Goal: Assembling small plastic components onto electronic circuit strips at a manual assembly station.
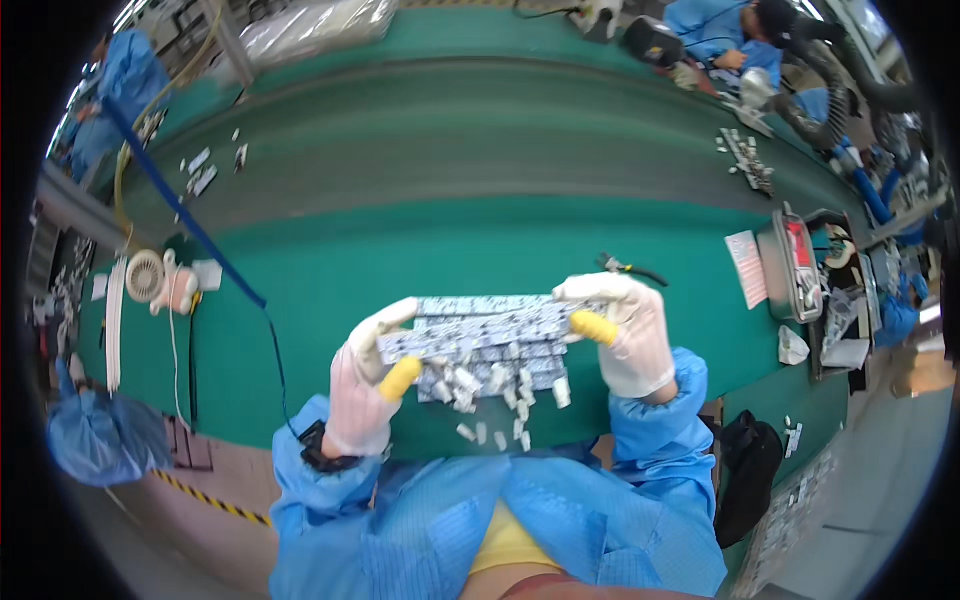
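Note:
Between my two gloved hands is a long pale strip of circuit boards [480, 332], tilted slightly up toward the right. My left hand [370, 375] is closed on its left end, a yellow finger cot on the thumb. At the right end my right hand [620, 330] grips it, its thumb also in a yellow cot. Similar board strips [545, 375] lie under and behind it on the green mat. Several small white connectors [463, 385] with short leads rest on the near side of these strips, and some loose white pieces [483, 433] are close to my body.
Cutting pliers [635, 268] lie beyond my right hand. At the right are a metal box [790, 265] and a tray of parts. A small fan [146, 275] stands at the left. A blue cord [190, 215] crosses the left side. Board pieces [748, 160] sit on the dark belt ahead; co-workers work beyond it.

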